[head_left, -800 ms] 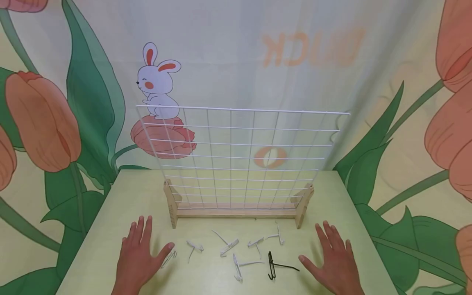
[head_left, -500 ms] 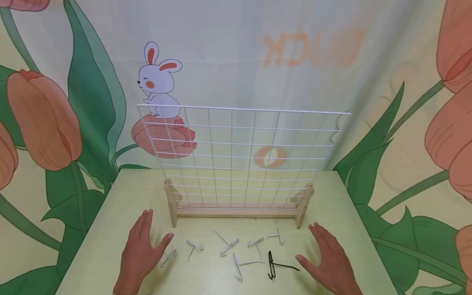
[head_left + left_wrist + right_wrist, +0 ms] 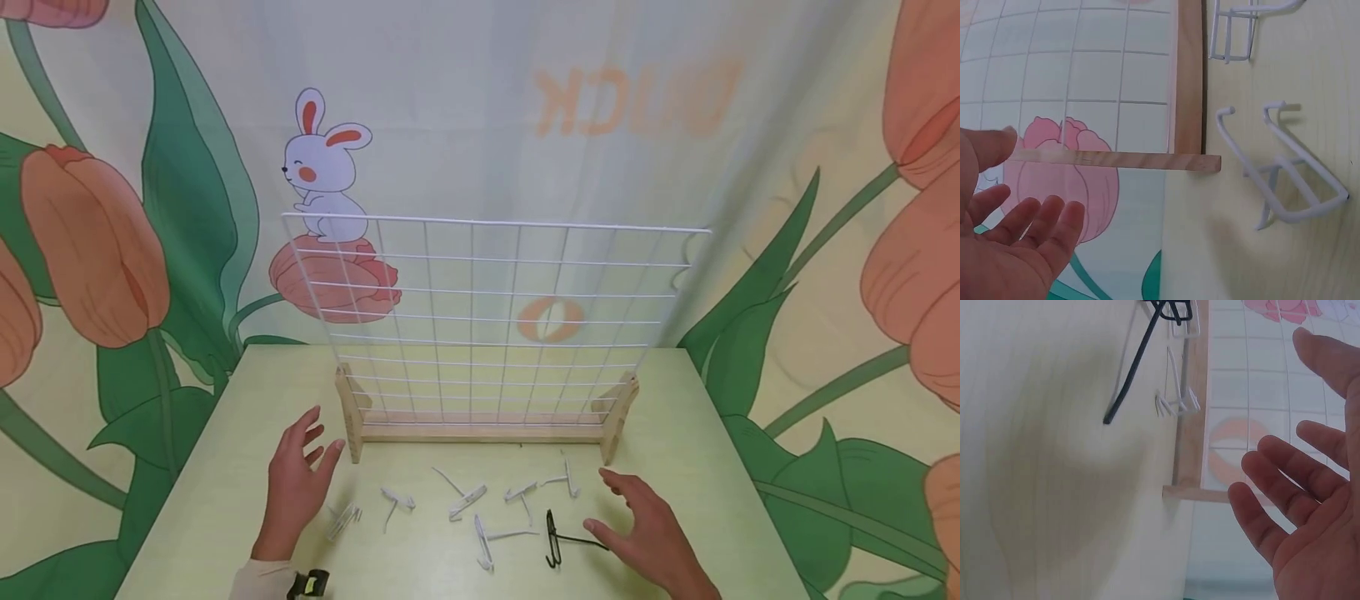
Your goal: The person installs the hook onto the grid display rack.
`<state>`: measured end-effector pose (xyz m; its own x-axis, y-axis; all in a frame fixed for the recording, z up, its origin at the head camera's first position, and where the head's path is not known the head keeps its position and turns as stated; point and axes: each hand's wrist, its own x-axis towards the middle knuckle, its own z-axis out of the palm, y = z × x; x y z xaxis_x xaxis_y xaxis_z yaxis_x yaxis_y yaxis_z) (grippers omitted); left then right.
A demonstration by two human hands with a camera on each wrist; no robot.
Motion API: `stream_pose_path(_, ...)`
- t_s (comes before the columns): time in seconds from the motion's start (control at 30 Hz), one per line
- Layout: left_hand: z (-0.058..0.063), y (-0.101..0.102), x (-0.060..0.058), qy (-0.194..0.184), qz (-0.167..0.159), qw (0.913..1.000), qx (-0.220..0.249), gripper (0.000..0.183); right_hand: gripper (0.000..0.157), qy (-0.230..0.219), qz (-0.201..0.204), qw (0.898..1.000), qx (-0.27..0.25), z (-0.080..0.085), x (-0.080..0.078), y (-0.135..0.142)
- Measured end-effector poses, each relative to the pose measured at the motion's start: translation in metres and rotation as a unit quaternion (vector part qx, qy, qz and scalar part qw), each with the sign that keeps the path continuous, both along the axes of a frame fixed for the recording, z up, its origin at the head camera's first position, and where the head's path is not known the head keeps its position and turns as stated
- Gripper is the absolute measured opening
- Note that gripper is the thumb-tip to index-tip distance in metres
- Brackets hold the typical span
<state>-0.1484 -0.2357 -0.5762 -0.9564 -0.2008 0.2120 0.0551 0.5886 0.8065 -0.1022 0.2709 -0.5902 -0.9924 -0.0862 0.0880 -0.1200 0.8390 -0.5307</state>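
Note:
My left hand (image 3: 300, 483) hovers over the left of the table, fingers loosely bent and holding nothing. Just right of it lies a white wire hook (image 3: 345, 522), which the left wrist view shows close up with its bent prongs. On the other side, my right hand (image 3: 652, 529) is held above the table, thumb apart from relaxed fingers, nothing in its grasp. Its thumb overlaps the arm tip of a black wire hook (image 3: 553, 540) in the head view; the right wrist view shows the hand apart from it. Several more white hooks (image 3: 468, 502) lie scattered between the hands.
Behind the hooks stands a white wire grid panel (image 3: 472, 222), upright in a wooden stand (image 3: 480, 433) with a foot at each end. A printed curtain (image 3: 465, 108) with tulips and a rabbit hangs around the pale table (image 3: 420, 575).
My left hand has moved forward and turned, its fingers bending and a sleeve and wristband coming into view. My right hand has shifted left toward the black hook. The hooks stay put.

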Motion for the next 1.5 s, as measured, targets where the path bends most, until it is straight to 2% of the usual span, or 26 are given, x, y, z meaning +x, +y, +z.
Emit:
stream_pose_path(0.2, -0.008, -0.004, -0.014, -0.003, 0.014, 0.9986, 0.051, 0.065, 0.056, -0.010, 0.033, 0.999, -0.031, -0.005, -0.005, -0.004)
stream_pose_path(0.53, -0.020, -0.001, -0.037, 0.007, 0.023, 0.9924, 0.121, 0.059, 0.039, -0.031, 0.126, 0.991, 0.020, -0.026, -0.007, -0.005)
stream_pose_path(0.73, -0.025, 0.003, -0.045, 0.009, 0.034, 0.9929, 0.114, 0.056, 0.034, -0.049, 0.157, 0.986, 0.035, -0.035, -0.005, -0.007)
stream_pose_path(0.93, -0.029, 0.009, -0.054, 0.029, 0.026, 0.9932, 0.110, 0.055, 0.025, -0.080, 0.144, 0.986, 0.027, -0.041, -0.002, -0.010)
stream_pose_path(1.17, -0.038, 0.011, -0.057, 0.030, 0.046, 0.9950, 0.084, 0.051, 0.015, -0.055, 0.153, 0.986, 0.045, -0.043, 0.000, -0.016)
stream_pose_path(1.33, -0.038, 0.011, -0.056, 0.034, 0.053, 0.9960, 0.064, 0.049, 0.013, -0.042, 0.159, 0.985, 0.056, -0.044, 0.001, -0.019)
stream_pose_path(1.5, -0.035, 0.013, -0.056, 0.034, 0.049, 0.9960, 0.066, 0.049, 0.011, -0.034, 0.166, 0.983, 0.065, -0.047, -0.002, -0.020)
